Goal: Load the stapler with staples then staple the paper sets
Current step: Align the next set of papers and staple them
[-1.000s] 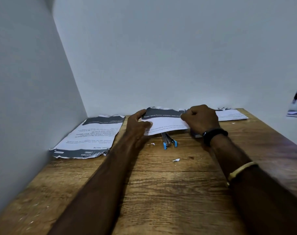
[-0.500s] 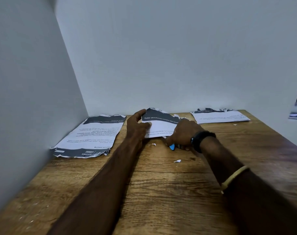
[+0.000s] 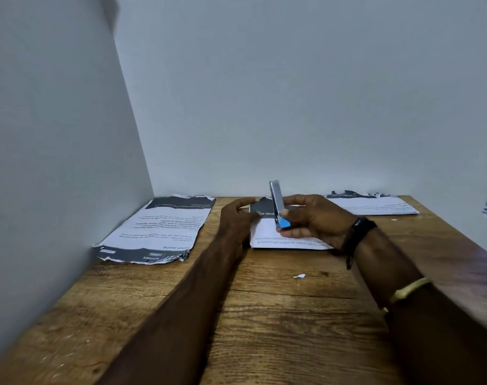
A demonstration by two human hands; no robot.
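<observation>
The stapler (image 3: 277,202), half a second ago low on the table (image 3: 264,315) under the right hand (image 3: 314,220), is now lifted and stands nearly upright (blue end down), pinched between that hand's thumb and fingers above the middle paper set (image 3: 281,241); the left hand (image 3: 236,220) still holds this set's left edge, fingers curled onto its dark corner; I judge the stapler is being brought round to bind this set, the others lying untouched.

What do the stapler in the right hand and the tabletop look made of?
Slim silver stapler: probably metal, polished, since light glints along its body; its blue end looks like matte plastic. Brown tabletop: wood or printed laminate, showing grain and knots.
</observation>
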